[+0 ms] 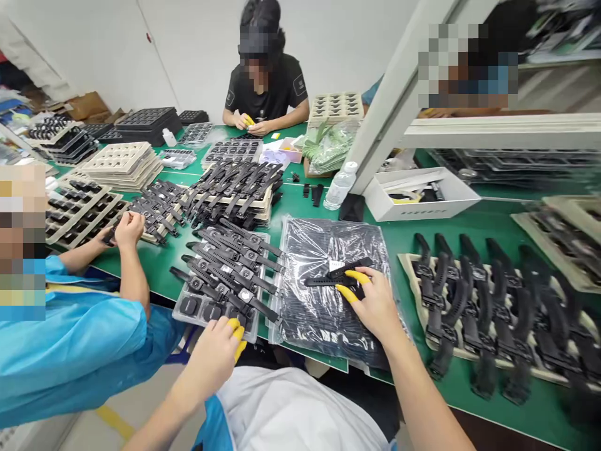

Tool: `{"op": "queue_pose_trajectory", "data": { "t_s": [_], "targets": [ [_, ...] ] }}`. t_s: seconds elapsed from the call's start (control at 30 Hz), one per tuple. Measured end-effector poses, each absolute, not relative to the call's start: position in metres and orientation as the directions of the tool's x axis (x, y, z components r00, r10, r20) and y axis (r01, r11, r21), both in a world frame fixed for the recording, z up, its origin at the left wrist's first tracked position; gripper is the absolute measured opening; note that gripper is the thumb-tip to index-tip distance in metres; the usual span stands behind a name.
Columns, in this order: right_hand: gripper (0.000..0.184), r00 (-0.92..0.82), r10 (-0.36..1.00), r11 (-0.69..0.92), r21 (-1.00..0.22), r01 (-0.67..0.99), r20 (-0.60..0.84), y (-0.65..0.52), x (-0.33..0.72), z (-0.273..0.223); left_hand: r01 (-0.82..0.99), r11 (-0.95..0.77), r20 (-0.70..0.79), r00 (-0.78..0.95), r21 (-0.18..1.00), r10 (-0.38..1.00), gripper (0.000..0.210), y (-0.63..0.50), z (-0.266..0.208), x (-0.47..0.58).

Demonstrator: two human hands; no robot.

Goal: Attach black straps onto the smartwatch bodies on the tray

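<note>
My right hand (375, 304), with yellow finger cots on thumb and forefinger, is over a plastic-wrapped stack (310, 322) of black strips. Its thumb and forefinger are apart, on either side of a black watch strap (323, 282) lying on the wrap. Another black strap (357, 266) lies just beyond it. My left hand (213, 354), also in yellow finger cots, is closed at the near edge of a clear tray (188, 313). What its fingers hold, if anything, is hidden. Several black watches (225, 263) with straps lie across that tray, with square watch bodies (213, 312) in its front compartments.
Another tray of strapped watches (498, 307) stands at right. Behind the wrapped stack are a bottle (340, 186) and a white box (422, 203). A co-worker in blue (94, 344) handles something dark at left; another person (267, 88) works across the green table (469, 225).
</note>
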State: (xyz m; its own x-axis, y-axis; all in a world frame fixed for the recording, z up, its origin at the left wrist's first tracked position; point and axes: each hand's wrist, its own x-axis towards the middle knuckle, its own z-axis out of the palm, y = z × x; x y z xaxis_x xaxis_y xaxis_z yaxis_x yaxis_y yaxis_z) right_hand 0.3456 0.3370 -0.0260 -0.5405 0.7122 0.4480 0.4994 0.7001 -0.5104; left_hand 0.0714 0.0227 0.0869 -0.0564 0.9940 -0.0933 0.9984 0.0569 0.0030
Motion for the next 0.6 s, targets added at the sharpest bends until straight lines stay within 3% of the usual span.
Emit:
{"op": "queue_pose_trajectory", "data": {
  "t_s": [0.13,0.47,0.6],
  "targets": [
    [0.036,-0.560,0.728,0.667,-0.595,0.448,0.395,0.337,0.349,-0.020,0.983,0.100,-0.140,-0.121,-0.152,0.983,0.021,0.025,0.079,0.095],
    [0.024,-0.583,0.708,0.686,-0.580,0.438,0.397,0.335,0.352,-0.020,0.967,0.127,-0.227,-0.178,-0.223,0.958,0.025,0.056,0.103,0.079],
    [0.024,-0.556,0.727,0.673,-0.574,0.465,0.402,0.333,0.350,-0.016,0.976,0.062,-0.223,-0.109,-0.208,0.969,0.015,0.061,0.101,0.076]
  ]
}}
